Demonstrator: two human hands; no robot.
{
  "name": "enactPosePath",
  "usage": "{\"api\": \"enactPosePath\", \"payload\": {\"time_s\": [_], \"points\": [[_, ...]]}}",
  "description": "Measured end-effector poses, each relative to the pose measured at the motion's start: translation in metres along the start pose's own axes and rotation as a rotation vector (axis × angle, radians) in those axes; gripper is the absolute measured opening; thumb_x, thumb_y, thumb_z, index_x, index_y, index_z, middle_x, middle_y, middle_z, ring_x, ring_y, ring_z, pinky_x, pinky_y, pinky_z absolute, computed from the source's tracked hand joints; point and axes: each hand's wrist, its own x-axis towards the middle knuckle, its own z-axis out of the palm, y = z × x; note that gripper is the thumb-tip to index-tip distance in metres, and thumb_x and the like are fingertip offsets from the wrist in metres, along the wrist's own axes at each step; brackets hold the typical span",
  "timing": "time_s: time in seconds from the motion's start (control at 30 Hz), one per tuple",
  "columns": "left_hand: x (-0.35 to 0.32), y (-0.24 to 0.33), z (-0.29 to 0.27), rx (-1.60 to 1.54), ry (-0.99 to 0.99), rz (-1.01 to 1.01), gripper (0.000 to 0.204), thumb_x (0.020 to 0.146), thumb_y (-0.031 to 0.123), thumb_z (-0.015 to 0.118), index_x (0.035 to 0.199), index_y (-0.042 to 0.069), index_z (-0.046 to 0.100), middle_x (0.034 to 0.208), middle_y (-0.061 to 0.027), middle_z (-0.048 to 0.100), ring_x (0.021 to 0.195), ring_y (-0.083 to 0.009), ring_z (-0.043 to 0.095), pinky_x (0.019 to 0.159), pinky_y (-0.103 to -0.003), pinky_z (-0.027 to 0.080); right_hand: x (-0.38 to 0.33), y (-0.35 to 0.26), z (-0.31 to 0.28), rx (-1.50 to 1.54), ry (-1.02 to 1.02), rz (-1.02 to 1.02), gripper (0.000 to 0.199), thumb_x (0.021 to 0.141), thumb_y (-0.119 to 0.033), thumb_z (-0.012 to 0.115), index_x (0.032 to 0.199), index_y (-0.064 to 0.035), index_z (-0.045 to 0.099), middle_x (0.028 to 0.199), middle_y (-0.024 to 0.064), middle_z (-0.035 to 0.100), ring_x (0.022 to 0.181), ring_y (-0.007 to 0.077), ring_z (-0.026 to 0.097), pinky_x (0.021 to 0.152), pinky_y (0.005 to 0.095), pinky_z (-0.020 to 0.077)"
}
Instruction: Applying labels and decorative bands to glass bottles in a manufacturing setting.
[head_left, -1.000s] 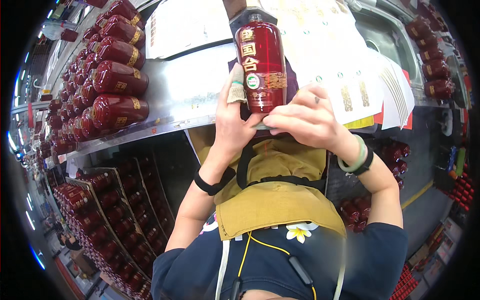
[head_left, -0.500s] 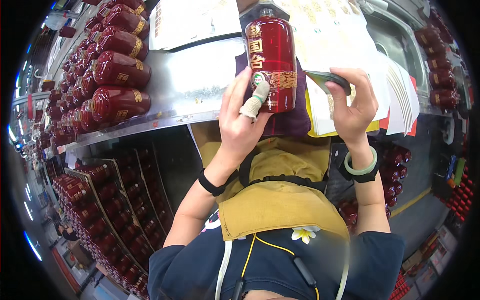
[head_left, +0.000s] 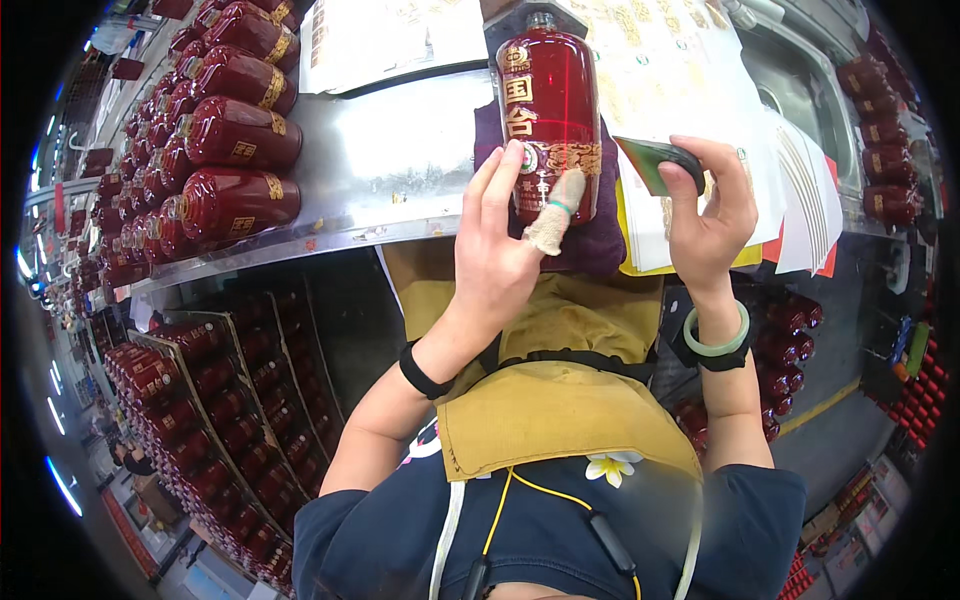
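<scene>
A dark red glass bottle [head_left: 548,95] with gold decoration and a small round green-and-white mark lies on a folded purple cloth [head_left: 590,258], neck away from me. My left hand [head_left: 500,245] rests on its lower part with fingers apart. Two fingertips touch the bottle's left side, while the thumb, in a knitted finger cover [head_left: 553,222] with a green band, presses on the lower front. Pinched between thumb and fingers of my right hand [head_left: 712,215] is a flat green scraper [head_left: 655,166] with a dark rounded edge, held just right of the bottle, apart from it.
Rows of red bottles [head_left: 240,205] lie at the left of the metal bench [head_left: 390,190]. White sheets with gold prints [head_left: 660,80] cover the right side, before a metal sink [head_left: 805,85]. Racks of bottles [head_left: 190,410] stand below left. More paper [head_left: 385,45] lies at the back.
My left hand has slid right across the lower bottle, its thumb going from the round mark to lower right. The scraper has turned, showing more of its green face.
</scene>
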Motion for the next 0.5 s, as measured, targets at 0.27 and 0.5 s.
{"api": "enactPosePath", "payload": {"time_s": [0.27, 0.5], "points": [[-0.001, -0.004, -0.003, -0.159, 0.066, -0.104, 0.06, 0.066, -0.008, 0.08, 0.123, 0.007, 0.074, 0.136, -0.0224, 0.061, 0.116, -0.0418, 0.066, 0.095, -0.047, 0.057, 0.004, 0.002, 0.0, 0.05, 0.037, 0.058, 0.018, 0.09, -0.003, 0.078, 0.106, -0.0006, 0.071, 0.09, 0.0069, 0.071, 0.078, 0.0139, 0.065, 0.071, 0.0263, 0.0518], [0.005, 0.003, -0.007, 0.003, -0.029, 0.017, 0.069, 0.068, 0.004, 0.089, 0.133, 0.004, 0.067, 0.144, -0.0235, 0.053, 0.122, -0.0409, 0.059, 0.1, -0.048, 0.05, 0.006, 0.006, 0.003, 0.071, 0.073, 0.117, 0.017, 0.092, -0.005, 0.077, 0.107, -0.0002, 0.071, 0.088, 0.0045, 0.069, 0.077, 0.0114, 0.062, 0.073, 0.0246, 0.0499]]}}
